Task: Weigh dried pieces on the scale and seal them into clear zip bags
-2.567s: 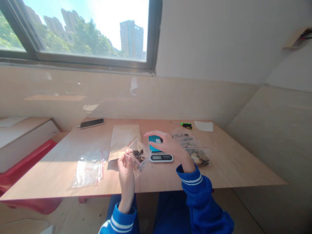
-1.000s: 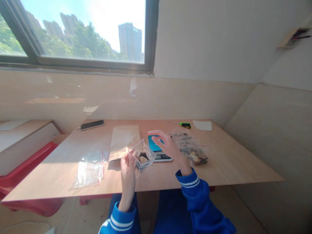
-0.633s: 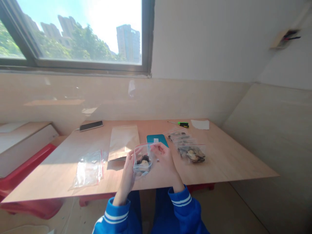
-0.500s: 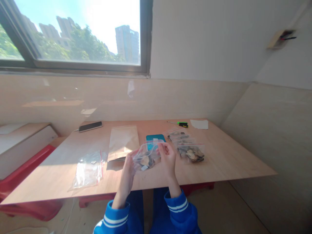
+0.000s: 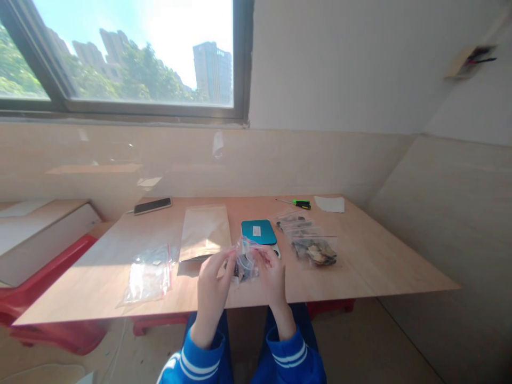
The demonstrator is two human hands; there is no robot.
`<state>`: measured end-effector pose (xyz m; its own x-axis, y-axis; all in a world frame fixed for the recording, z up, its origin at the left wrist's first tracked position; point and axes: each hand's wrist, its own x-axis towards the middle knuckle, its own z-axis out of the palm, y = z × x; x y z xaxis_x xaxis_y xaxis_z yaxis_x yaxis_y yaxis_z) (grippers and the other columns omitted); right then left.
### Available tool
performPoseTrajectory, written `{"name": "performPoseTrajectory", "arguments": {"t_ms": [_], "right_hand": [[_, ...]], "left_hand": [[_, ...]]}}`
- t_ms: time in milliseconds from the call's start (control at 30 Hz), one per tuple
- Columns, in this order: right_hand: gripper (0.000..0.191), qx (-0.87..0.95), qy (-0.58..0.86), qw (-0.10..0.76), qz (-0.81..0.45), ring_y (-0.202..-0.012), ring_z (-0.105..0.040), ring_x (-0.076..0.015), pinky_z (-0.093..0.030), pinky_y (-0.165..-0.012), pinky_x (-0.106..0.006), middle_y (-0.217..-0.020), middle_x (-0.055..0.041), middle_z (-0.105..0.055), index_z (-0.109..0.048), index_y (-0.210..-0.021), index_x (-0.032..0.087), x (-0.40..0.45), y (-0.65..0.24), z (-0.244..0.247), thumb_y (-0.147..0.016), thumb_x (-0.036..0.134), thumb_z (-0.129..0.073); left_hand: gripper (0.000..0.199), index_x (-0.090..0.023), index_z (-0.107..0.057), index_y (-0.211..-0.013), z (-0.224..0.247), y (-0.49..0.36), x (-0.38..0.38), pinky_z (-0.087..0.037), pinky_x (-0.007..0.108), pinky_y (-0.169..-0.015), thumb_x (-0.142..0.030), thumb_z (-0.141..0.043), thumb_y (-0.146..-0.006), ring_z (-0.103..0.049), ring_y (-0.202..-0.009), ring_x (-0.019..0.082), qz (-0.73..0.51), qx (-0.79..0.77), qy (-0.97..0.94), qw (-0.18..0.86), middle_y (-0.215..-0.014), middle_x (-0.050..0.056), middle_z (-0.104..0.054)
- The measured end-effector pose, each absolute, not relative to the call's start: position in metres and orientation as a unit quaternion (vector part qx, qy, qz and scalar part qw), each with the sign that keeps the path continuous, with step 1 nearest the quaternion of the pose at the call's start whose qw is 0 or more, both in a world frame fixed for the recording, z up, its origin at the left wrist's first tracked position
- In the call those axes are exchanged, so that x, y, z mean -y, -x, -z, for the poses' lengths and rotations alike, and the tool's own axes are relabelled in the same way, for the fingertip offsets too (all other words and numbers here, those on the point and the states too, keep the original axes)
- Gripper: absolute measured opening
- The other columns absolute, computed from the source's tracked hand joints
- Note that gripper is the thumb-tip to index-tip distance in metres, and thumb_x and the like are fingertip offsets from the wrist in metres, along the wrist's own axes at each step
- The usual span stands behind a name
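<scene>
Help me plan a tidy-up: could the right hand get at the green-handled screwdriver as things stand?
Probably, once free: the right hand pinches the clear bag with the left hand. The filled bags lie along the way, but seem low enough to reach over. Nothing appears to cover the screwdriver.

The right hand [image 5: 272,274], first open over the scale [image 5: 258,231], had come down to pinch the top of the clear bag [image 5: 246,269], which the left hand [image 5: 212,282] had held alone. The scale's blue platform had come into view, its display mostly hidden.
</scene>
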<state>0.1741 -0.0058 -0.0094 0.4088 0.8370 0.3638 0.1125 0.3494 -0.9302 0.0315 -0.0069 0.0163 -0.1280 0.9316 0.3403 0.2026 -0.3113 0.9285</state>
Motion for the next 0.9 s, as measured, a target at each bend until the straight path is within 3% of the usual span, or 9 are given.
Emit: {"name": "performPoseTrajectory", "arguments": {"t_ms": [133,267,400,533,633,733,900], "right_hand": [[0.026,0.430,0.515,0.703,-0.235,-0.049,-0.052,-0.0118,-0.045,-0.051,-0.024,-0.058,0.0028,-0.060,-0.063,-0.080,0.021,0.009,-0.186,0.003,-0.085,0.046,-0.059],[0.026,0.434,0.500,0.711,-0.237,-0.047,-0.048,-0.0107,-0.041,-0.048,-0.023,-0.056,0.0036,-0.057,-0.063,-0.078,0.021,0.013,-0.192,-0.002,-0.085,0.046,-0.060],[0.029,0.446,0.488,0.706,-0.252,-0.045,-0.045,-0.0099,-0.039,-0.045,-0.021,-0.053,0.0040,-0.054,-0.061,-0.075,0.021,0.015,-0.189,-0.003,-0.085,0.048,-0.058],[0.034,0.441,0.470,0.714,-0.273,-0.041,-0.041,-0.0085,-0.033,-0.040,-0.019,-0.049,0.0057,-0.048,-0.056,-0.071,0.021,0.014,-0.188,0.000,-0.086,0.052,-0.055],[0.033,0.435,0.460,0.720,-0.283,-0.040,-0.040,-0.0081,-0.031,-0.038,-0.019,-0.048,0.0064,-0.046,-0.055,-0.072,0.021,0.015,-0.190,-0.001,-0.086,0.052,-0.056],[0.031,0.450,0.451,0.718,-0.282,-0.043,-0.042,-0.0085,-0.035,-0.042,-0.020,-0.052,0.0056,-0.050,-0.058,-0.077,0.021,0.016,-0.196,-0.004,-0.086,0.051,-0.056],[0.034,0.496,0.445,0.694,-0.273,-0.050,-0.049,-0.0108,-0.043,-0.051,-0.023,-0.060,0.0021,-0.056,-0.062,-0.082,0.021,0.023,-0.203,-0.008,-0.088,0.053,-0.051]], "left_hand": [[0.029,-0.023,-0.075,-0.089,-0.021,-0.021,0.009,-0.049,0.032,-0.079,-0.046,-0.059,-0.081,-0.066,-0.091,0.024,-0.586,-0.537,-0.509,0.330,-0.091,0.004,-0.075],[0.033,-0.019,-0.074,-0.089,-0.022,-0.015,0.010,-0.048,0.030,-0.078,-0.047,-0.058,-0.081,-0.065,-0.090,0.023,-0.595,-0.526,-0.493,0.355,-0.090,0.004,-0.074],[0.036,-0.017,-0.068,-0.081,-0.025,-0.020,0.012,-0.046,0.024,-0.058,-0.050,-0.054,-0.083,-0.060,-0.059,0.015,-0.610,-0.520,-0.474,0.365,-0.060,0.000,-0.063],[0.041,-0.018,-0.060,-0.074,-0.028,-0.025,0.011,-0.035,0.021,-0.042,-0.056,-0.048,-0.085,-0.045,-0.041,0.010,-0.604,-0.530,-0.467,0.370,-0.048,-0.005,-0.048],[0.043,-0.019,-0.060,-0.075,-0.027,-0.023,0.007,-0.038,0.021,-0.046,-0.058,-0.046,-0.086,-0.046,-0.044,0.011,-0.593,-0.532,-0.495,0.347,-0.048,-0.005,-0.046],[0.044,-0.018,-0.061,-0.078,-0.023,-0.022,0.002,-0.042,0.022,-0.054,-0.059,-0.046,-0.085,-0.053,-0.054,0.013,-0.584,-0.527,-0.523,0.328,-0.056,-0.002,-0.054],[0.042,-0.019,-0.056,-0.080,-0.021,-0.026,0.001,-0.042,0.022,-0.044,-0.061,-0.051,-0.081,-0.054,-0.047,0.013,-0.586,-0.515,-0.487,0.393,-0.054,-0.002,-0.058]]}}
